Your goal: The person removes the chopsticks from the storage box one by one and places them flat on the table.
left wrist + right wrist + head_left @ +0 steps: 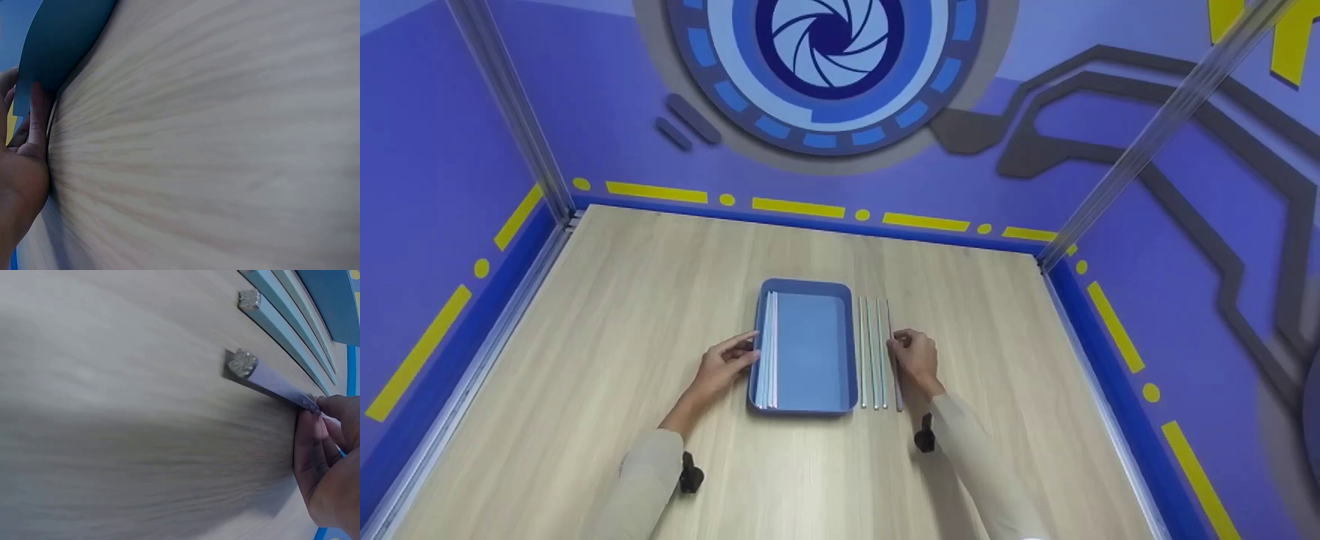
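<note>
A blue rectangular tray lies on the table, with several slim pale blue and pink chopsticks side by side along its inner left wall. My left hand holds the tray's left side; in the left wrist view one finger presses its outer wall. Right of the tray, upright in view, lie several more chopsticks in pale gold, green and blue tones. The outermost, a purple chopstick with a silvery square end, is pinched between the thumb and fingers of my right hand.
The pale wooden table surrounds the tray. Blue panels with yellow dashes rise at its back and both sides, with metal posts at the corners. A small black device hangs at each wrist.
</note>
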The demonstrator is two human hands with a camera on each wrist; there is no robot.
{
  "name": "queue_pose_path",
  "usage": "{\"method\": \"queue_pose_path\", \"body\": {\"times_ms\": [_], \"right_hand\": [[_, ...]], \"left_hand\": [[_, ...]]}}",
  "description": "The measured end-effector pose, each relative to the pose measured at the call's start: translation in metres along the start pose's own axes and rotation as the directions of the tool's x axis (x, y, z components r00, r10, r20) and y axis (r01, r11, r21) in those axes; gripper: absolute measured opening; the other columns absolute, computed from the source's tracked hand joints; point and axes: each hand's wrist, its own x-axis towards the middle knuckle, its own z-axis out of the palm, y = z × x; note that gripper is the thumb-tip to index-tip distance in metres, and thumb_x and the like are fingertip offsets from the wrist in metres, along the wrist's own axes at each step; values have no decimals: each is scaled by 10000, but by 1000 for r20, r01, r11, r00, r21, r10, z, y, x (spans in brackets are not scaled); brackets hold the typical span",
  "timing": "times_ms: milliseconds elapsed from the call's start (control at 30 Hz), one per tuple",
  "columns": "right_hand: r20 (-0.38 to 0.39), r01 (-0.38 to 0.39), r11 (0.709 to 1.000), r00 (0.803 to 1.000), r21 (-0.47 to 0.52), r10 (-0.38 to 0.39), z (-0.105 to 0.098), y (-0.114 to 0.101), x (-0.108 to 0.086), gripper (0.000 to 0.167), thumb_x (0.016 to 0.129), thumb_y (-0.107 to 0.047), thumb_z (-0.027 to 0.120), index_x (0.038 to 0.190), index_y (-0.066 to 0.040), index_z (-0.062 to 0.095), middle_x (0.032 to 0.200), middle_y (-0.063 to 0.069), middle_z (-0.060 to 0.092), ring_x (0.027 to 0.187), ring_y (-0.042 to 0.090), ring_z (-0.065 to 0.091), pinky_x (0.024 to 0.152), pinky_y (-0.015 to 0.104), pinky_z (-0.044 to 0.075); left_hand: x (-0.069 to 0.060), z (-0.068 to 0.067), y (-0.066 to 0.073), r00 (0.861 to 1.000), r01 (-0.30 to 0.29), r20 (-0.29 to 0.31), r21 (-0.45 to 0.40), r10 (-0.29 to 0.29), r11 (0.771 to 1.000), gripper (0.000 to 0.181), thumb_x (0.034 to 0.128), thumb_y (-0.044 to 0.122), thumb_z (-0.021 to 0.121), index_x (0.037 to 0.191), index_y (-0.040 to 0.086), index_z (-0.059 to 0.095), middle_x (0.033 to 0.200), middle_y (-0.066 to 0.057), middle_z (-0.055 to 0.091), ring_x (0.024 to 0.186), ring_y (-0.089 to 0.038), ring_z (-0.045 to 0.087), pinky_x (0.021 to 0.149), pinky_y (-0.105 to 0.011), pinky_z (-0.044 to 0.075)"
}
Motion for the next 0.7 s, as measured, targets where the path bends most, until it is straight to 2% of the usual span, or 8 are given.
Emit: {"method": "queue_pose_path", "body": {"times_ms": [200, 400, 567, 700], "right_hand": [[19, -38, 999, 999, 4, 38, 2, -2, -4, 226, 970, -145, 688, 1135, 3, 730, 892, 109, 726, 719, 157, 621, 601, 237, 471], [39, -29, 999, 999, 32, 27, -2, -5, -4, 253, 980, -150, 671, 1161, 22, 710, 917, 127, 713, 742, 168, 608, 610, 234, 455], [30, 9, 999, 999, 54, -11, -10, -9, -5, 258, 975, -93, 663, 1181, 58, 696, 924, 156, 723, 721, 163, 629, 589, 217, 479], [28, 69, 994, 997, 80, -71, -17, -17, -3, 258, 964, -68, 664, 1179, 72, 695, 917, 167, 716, 716, 168, 642, 585, 211, 503]], "left_hand": [[-1, -2, 0, 1000, 6, 10, -9, -6, 1000, 450, 971, 138, 702, 1408, 74, 612, 1251, -192, 623, 1023, -120, 614, 847, -161, 546], [1, -2, 1, 1000, -7, -2, -24, 7, 1000, 455, 966, 128, 707, 1406, 63, 612, 1264, -224, 633, 1021, -112, 624, 843, -155, 545], [1, 1, 0, 1000, -1, -1, -39, 0, 999, 464, 966, 123, 706, 1412, 45, 601, 1252, -240, 625, 993, -99, 624, 834, -164, 551], [0, 2, 0, 1000, 2, 3, -43, -2, 999, 472, 970, 134, 703, 1420, 46, 592, 1254, -242, 624, 990, -96, 624, 838, -167, 552]]}}
